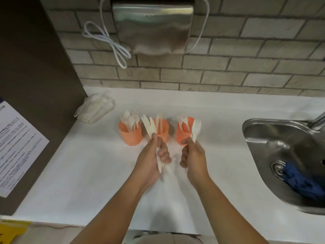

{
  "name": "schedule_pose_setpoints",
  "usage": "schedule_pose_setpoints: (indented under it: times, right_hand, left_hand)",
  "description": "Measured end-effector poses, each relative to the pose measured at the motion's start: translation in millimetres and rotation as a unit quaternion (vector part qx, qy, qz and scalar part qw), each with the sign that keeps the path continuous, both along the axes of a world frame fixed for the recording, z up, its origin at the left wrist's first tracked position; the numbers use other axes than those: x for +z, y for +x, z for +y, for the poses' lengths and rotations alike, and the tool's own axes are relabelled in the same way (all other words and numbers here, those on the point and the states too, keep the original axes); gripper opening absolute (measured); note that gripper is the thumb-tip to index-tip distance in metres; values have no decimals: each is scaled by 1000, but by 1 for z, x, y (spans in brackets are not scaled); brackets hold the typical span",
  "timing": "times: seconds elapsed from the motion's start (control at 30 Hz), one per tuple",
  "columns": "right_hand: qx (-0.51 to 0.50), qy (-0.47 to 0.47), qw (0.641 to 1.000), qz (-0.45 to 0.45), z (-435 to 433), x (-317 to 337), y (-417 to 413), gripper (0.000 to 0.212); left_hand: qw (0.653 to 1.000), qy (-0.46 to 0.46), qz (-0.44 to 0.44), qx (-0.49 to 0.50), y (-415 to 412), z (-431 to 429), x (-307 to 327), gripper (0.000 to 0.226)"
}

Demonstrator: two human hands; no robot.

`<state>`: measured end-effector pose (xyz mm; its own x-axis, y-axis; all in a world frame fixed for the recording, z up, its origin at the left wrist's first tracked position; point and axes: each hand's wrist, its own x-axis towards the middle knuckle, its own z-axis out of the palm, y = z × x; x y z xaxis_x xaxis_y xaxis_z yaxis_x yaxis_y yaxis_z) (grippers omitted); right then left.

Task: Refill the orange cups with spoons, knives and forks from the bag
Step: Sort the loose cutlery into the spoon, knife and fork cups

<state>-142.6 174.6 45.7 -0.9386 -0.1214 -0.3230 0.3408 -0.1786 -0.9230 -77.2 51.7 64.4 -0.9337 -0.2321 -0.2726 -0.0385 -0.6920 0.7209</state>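
Three orange cups stand in a row on the white counter. The left cup (pixel 130 136) holds white spoons, the middle cup (pixel 162 131) holds knives, and the right cup (pixel 182 132) holds forks. My left hand (pixel 153 159) grips a bundle of white knives (pixel 149 126) in front of the middle cup, blades pointing up. My right hand (pixel 192 155) pinches a white fork (pixel 195 130) just in front of the right cup, tines up. The clear plastic bag (pixel 95 110) with more white cutlery lies at the back left of the counter.
A steel sink (pixel 274 138) with a blue cloth (pixel 299 180) in it is set into the counter at the right. A metal dispenser (pixel 153 27) and a white cord (pixel 112 44) hang on the brick wall. A brown panel with a paper notice (pixel 15 147) stands at the left.
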Motion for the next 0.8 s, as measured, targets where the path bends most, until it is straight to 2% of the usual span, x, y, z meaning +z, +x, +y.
schedule_pose_setpoints:
  times: [0.07, 0.13, 0.2, 0.23, 0.3, 0.37, 0.5, 0.6, 0.67, 0.73, 0.8]
  right_hand:
    - [-3, -25, 998, -60, -13, -15, 10, 24]
    - [-31, -104, 988, -113, -29, -15, 14, 22]
    - [-58, -168, 978, -111, -44, -7, 10, 24]
    - [-66, -171, 979, -92, -50, -2, 7, 25]
    - [-75, -122, 989, -35, -55, 4, 1, 24]
    - [-88, -35, 995, 33, -51, 3, -10, 15]
    - [-103, 70, 984, 126, -37, 12, -42, 19]
    - [-121, 86, 975, 166, -34, 37, -70, 23]
    - [-109, 90, 972, 187, -34, 46, -89, 22]
    - [-91, 89, 969, 212, -34, 44, -104, 22]
    - [-68, 105, 964, 237, -35, 37, -114, 23]
  left_hand:
    - [998, 20, 49, 28, -12, -1, 13, 23]
    - [997, 35, 58, 39, -17, 7, 20, 11]
    - [998, 32, 38, 45, -19, 19, 18, 10]
    - [998, 23, 27, 52, -20, 21, 15, 14]
    - [998, -4, 18, 52, -28, 13, 15, 24]
    - [997, -47, 28, 57, -45, -7, 18, 31]
    - [981, -185, 13, 58, -79, -47, 26, 30]
    - [977, -209, -4, 42, -99, -66, 27, 27]
    - [970, -242, 18, 19, -108, -77, 22, 22]
    - [938, -344, 36, -8, -113, -84, 18, 21]
    - [913, -405, 38, -22, -116, -86, 16, 22]
